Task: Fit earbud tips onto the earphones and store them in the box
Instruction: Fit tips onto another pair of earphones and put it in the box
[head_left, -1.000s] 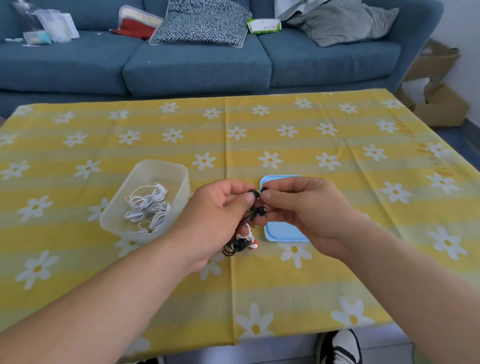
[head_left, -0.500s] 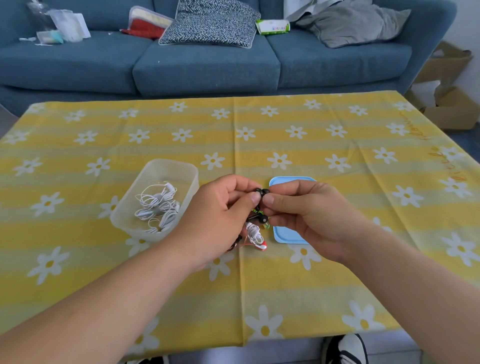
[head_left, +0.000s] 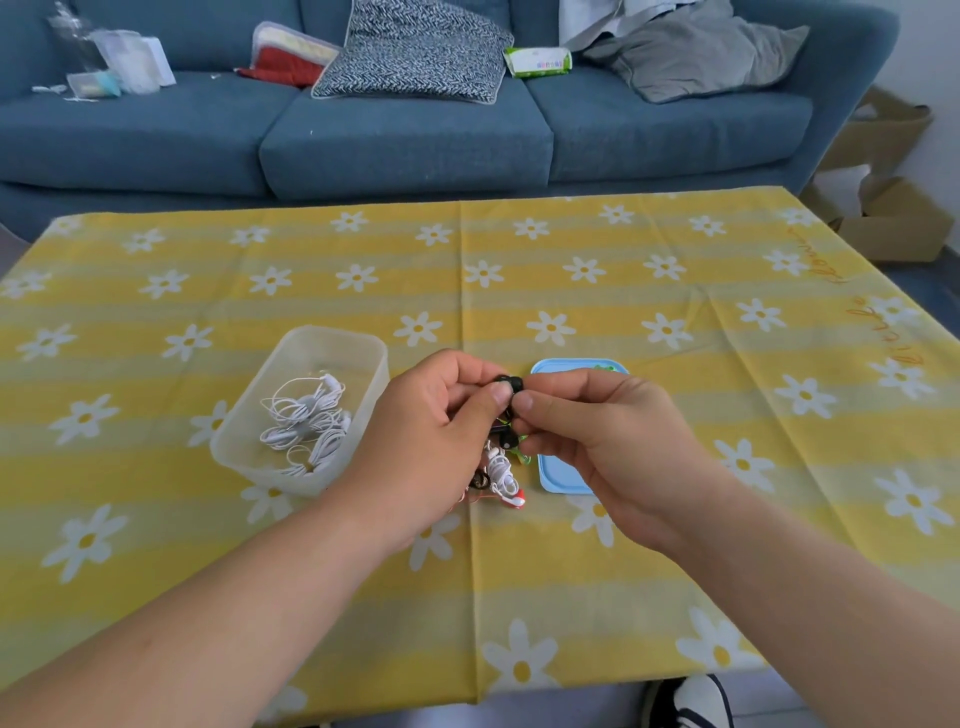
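As right hand (head_left: 608, 441) pinches earbud (head_left: 513, 385), box (head_left: 374, 358) lies leftward

Both arms (head_left: 218, 592) bare right to the frame edge, short plain nails on the left hand (head_left: 431, 431) and right hand (head_left: 608, 441), and below, one shoe (head_left: 693, 701), black with a white toe.

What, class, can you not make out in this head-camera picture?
Head view:
- Black earphone: tiny, pinched by the left hand and right hand; whether its tip is seated, cannot tell.
- Blue lid: mostly behind the right hand.
- Loose earphone pile: partly under both hands.
- Shoe: cut by the bottom edge.
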